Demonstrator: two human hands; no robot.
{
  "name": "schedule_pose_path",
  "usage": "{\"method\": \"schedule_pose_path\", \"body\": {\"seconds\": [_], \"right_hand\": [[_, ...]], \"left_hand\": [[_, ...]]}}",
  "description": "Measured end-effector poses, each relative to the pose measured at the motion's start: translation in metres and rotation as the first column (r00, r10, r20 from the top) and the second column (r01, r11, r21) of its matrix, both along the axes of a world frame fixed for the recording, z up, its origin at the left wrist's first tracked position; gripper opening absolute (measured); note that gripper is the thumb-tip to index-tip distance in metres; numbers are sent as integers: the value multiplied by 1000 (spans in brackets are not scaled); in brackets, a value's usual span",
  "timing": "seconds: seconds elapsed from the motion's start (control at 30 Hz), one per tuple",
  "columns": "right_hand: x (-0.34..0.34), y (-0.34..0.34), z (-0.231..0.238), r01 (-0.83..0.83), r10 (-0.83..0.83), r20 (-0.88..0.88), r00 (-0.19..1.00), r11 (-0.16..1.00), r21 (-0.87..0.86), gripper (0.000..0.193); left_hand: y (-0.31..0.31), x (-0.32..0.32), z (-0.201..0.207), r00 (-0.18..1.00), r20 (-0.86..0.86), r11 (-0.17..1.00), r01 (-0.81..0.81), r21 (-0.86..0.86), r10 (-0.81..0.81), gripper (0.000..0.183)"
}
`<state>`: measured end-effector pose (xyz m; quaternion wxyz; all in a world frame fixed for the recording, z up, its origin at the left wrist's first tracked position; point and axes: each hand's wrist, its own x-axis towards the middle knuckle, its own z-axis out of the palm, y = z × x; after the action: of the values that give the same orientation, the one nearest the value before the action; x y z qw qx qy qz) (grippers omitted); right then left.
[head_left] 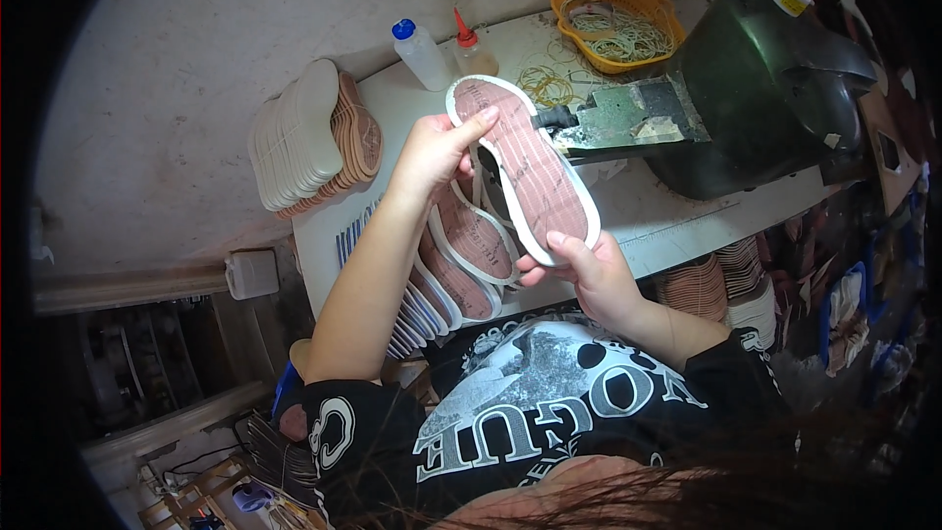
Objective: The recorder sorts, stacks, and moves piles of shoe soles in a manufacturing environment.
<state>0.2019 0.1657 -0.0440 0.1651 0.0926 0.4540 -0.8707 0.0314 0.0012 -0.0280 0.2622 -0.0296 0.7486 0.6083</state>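
Observation:
Both hands hold one shoe insole, pinkish brown with a white rim, tilted above the worktable. My left hand grips its upper end, thumb on the pink face. At the lower end my right hand pinches the rim, its thumb on top and fingers underneath. Just below lie more pink insoles with white edges, fanned out in an overlapping row toward me. Part of that row is hidden by my left forearm. The green metal arm of a machine reaches close to the held insole's right side.
Stacked pale and tan insoles lean near the wall. A blue-capped bottle and a red-tipped bottle stand behind. An orange basket holds tangled cord. The dark machine body fills the right; more stacks sit below the table edge.

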Motion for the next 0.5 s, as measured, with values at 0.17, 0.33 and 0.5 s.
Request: {"method": "schedule_pose_path", "body": {"seconds": [0.17,0.33,0.5], "right_hand": [[-17,-4,6,-16,17,33,999,1000,-25,32],[-44,-21,7,170,-171,4,985,982,-85,32],[-62,-24,16,182,-176,52,983,975,-124,33]], "left_hand": [[1,-26,7,996,43,985,79,-153,-73,42],[-4,-70,12,969,48,909,245,-336,-244,64],[-7,-100,-13,580,-620,809,122,-575,-528,70]]}}
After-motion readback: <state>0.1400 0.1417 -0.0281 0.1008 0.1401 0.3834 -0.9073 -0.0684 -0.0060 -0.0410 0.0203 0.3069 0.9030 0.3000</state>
